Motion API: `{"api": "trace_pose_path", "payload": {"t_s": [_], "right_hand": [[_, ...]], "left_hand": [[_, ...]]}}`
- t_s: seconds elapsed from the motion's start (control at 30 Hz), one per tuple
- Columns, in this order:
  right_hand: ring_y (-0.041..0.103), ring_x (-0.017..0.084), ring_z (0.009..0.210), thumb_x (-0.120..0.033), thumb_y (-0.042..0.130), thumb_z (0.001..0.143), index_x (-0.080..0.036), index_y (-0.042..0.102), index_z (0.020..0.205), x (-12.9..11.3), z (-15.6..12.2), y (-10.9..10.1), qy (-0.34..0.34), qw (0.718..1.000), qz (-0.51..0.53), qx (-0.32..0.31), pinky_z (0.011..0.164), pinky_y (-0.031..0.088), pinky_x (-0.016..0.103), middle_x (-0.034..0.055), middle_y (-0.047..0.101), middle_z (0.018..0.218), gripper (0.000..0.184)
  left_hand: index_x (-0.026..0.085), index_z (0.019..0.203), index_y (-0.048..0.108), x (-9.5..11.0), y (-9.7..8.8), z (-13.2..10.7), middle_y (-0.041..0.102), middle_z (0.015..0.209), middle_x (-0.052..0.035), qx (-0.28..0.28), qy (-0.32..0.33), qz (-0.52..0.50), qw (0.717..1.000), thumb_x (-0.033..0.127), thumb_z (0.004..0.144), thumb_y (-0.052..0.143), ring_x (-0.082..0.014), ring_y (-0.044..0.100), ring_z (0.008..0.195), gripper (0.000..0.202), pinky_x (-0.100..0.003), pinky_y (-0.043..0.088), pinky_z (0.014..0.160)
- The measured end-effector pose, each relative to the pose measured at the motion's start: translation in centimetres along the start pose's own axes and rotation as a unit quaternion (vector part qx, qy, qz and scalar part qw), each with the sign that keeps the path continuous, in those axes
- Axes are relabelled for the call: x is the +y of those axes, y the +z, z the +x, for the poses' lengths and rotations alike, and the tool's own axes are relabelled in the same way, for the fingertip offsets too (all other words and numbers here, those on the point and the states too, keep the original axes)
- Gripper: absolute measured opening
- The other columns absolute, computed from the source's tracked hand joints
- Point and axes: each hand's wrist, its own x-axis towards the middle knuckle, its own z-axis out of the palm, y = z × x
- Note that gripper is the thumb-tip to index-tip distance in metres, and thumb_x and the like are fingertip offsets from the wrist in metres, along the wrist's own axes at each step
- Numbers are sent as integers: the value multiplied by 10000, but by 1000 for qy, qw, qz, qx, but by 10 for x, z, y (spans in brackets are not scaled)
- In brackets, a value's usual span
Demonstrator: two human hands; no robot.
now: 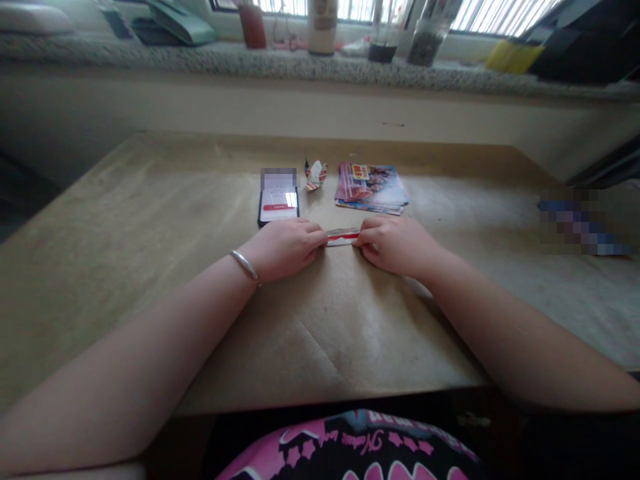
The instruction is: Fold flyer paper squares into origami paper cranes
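A narrow folded strip of paper [343, 237], white and grey with a red band, lies low over the table between my hands. My left hand [285, 249], with a silver bangle at the wrist, pinches its left end. At the right end, the fingers of my right hand [395, 243] are closed on the same strip. Just beyond my left hand lies a phone [279, 203] with a lit screen. A folded paper piece [315, 175] with red and white markings stands beside the phone. Behind my right hand rests a stack of colourful printed sheets [373, 185].
The pale brown table [150, 200] reaches back to the wall. A blurred blue and purple item [580, 227] lies at its right side. Above, a granite windowsill [280, 63] carries a red container [251, 25], several jars and a yellow object [514, 56].
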Motion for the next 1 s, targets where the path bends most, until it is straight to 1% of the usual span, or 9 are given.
{"api": "trace_pose_path", "payload": {"t_s": [0.13, 0.3, 0.37, 0.5, 0.57, 0.63, 0.73, 0.9, 1.0], "right_hand": [[634, 191, 800, -236, 511, 843, -221, 761, 905, -1, -1, -5, 21, 1000, -1, -13, 606, 351, 296, 52, 713, 935, 258], [632, 204, 799, -249, 512, 827, -211, 743, 860, 1, -1, -3, 22, 1000, 6, -6, 606, 356, 308, 53, 710, 917, 237], [628, 207, 802, -247, 504, 825, -194, 724, 842, 2, 0, 1, 30, 999, 9, 17, 611, 361, 309, 60, 701, 896, 227], [622, 198, 843, -249, 511, 841, -180, 708, 886, 2, 2, 11, 31, 992, 61, 103, 690, 405, 301, 61, 693, 925, 214], [610, 202, 887, -289, 539, 856, -184, 713, 942, 1, 4, 15, 3, 989, 86, 119, 739, 418, 300, 61, 694, 954, 220], [600, 205, 901, -329, 552, 876, -194, 721, 981, 0, 6, 18, -17, 989, 96, 114, 755, 420, 302, 60, 694, 968, 240], [590, 204, 892, -329, 531, 907, -198, 731, 985, 0, 8, 21, -20, 991, 87, 103, 751, 415, 303, 65, 689, 957, 252], [586, 208, 899, -290, 506, 915, -194, 736, 948, -3, 12, 22, -18, 993, 64, 95, 758, 407, 309, 74, 685, 940, 252], [584, 211, 890, -271, 490, 912, -184, 737, 919, -7, 14, 21, -10, 994, 59, 91, 760, 408, 314, 76, 683, 914, 262]], "left_hand": [[208, 1167, 658, 3, 3, 0, 690, 988, -63, 24, 8, 3, 1000, 210, 923, 464, -185, 632, 849, 312, -296, 501, 740], [196, 1143, 676, 4, 7, 1, 675, 986, -81, 36, 21, 3, 999, 210, 924, 467, -183, 611, 851, 303, -298, 501, 752], [189, 1125, 679, 4, 7, 2, 672, 983, -85, 41, 21, -3, 999, 205, 924, 461, -183, 606, 851, 297, -301, 502, 762], [162, 1055, 686, 5, 9, 4, 669, 950, -91, 47, 3, -18, 999, 186, 916, 468, -186, 603, 838, 259, -304, 500, 758], [152, 1028, 685, 5, 10, 5, 671, 929, -92, 48, -4, -24, 999, 189, 920, 469, -193, 603, 831, 245, -312, 499, 757], [144, 1036, 679, 4, 12, 6, 674, 917, -90, 51, -8, -28, 998, 186, 919, 471, -198, 604, 829, 242, -320, 499, 765], [115, 1067, 659, 4, 14, 7, 678, 905, -94, 63, -28, -40, 997, 186, 908, 488, -205, 607, 832, 244, -326, 500, 774], [87, 1276, 564, 5, 19, 9, 680, 979, -111, 94, -50, -60, 992, 198, 902, 504, -207, 603, 877, 394, -331, 499, 809], [133, 1200, 640, 4, 23, 11, 669, 958, -101, 98, -51, -70, 991, 223, 914, 505, -200, 589, 849, 330, -329, 488, 791]]}}
